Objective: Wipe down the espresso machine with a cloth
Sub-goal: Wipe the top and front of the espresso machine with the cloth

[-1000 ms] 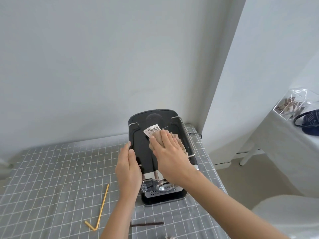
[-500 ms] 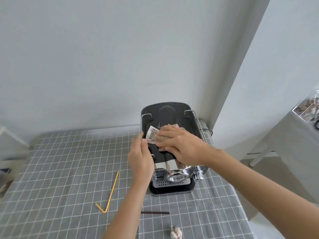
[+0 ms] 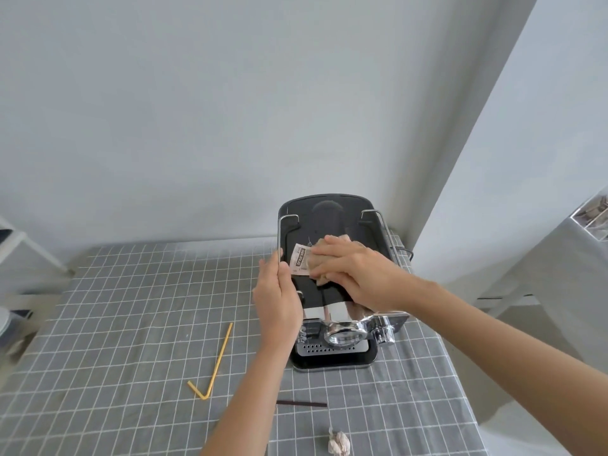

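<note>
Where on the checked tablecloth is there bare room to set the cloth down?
The widest bare patch lies left of the yellow straw, toward the wall. Crowded: near the espresso machine, both hands on it, and the front edge with dark stick and crumpled wad.

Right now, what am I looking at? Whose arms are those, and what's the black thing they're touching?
The picture comes from a camera worn on a person's head, looking down, so the arms are that person's own. The black and silver thing is an espresso machine, seen from above, standing on a table with a grey checked tablecloth.

The right hand presses a tan cloth flat on the machine's dark top to wipe it. A white tag sticks out from the cloth. The left hand rests against the machine's left side, probably to steady it.

On the tablecloth lie a bent yellow straw, a thin dark stick, and a small crumpled wad near the bottom edge. I can't tell what the wad is made of.
</note>
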A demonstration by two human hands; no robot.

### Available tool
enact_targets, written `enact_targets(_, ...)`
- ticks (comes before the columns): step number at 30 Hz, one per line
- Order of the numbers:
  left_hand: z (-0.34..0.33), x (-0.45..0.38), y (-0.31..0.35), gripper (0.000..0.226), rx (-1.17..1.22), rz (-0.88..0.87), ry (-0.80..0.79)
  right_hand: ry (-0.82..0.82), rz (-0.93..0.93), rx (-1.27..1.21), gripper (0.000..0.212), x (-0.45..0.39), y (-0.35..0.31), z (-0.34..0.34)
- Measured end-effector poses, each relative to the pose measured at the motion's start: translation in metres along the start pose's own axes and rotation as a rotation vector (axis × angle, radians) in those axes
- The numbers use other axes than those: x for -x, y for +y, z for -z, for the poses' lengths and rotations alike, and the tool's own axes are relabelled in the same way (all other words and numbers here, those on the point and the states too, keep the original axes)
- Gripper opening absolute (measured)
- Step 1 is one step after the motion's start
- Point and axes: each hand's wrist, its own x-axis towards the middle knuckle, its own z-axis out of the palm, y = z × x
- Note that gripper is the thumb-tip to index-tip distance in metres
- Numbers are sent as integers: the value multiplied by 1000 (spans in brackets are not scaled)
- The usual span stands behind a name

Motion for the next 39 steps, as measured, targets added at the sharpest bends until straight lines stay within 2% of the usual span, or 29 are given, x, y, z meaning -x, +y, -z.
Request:
enact_targets(7,0,-1,0,34,32,8,-1,203,-568,134,46,-73,17,-15)
enact_targets(12,1,2,6,34,40,-22,-5,225,-721,200,58,-48,-27,-40)
enact_targets(19,-1,-3,-5,37,12,-21,-2,312,-708,315,56,-1,-66,-63)
enact_targets(22,1,-1,-4,38,-7,-12,-19,309,-594,354,60,22,-72,-66)
enact_targets(25,2,0,-3,38,-23,-15,-33,195,-447,178,55,46,-84,-36)
enact_targets(27,3,1,0,38,-9,-22,-35,159,-453,-67,50,61,-88,-2)
enact_targets(28,2,1,2,37,2,-18,-33,229,-479,-182,42,62,-88,17)
enact_targets(30,0,2,6,36,24,17,-37,532,-504,-314,33,45,-77,48)
enact_targets(31,-1,2,4,37,23,27,-35,670,-473,-252,33,29,-64,55)
enact_targets(32,-1,2,5,37,25,32,-32,726,-433,-148,35,10,-47,56)
enact_targets(33,0,2,5,37,34,31,-32,707,-397,-58,37,-10,-32,51)
enact_targets(35,1,0,3,38,33,25,-32,495,-389,42,40,-41,-4,23)
enact_targets(37,0,-2,2,35,46,27,-25,262,-498,80,40,-51,5,-8)
enact_targets(39,-1,-2,2,31,52,26,-18,193,-606,78,47,-46,0,-24)
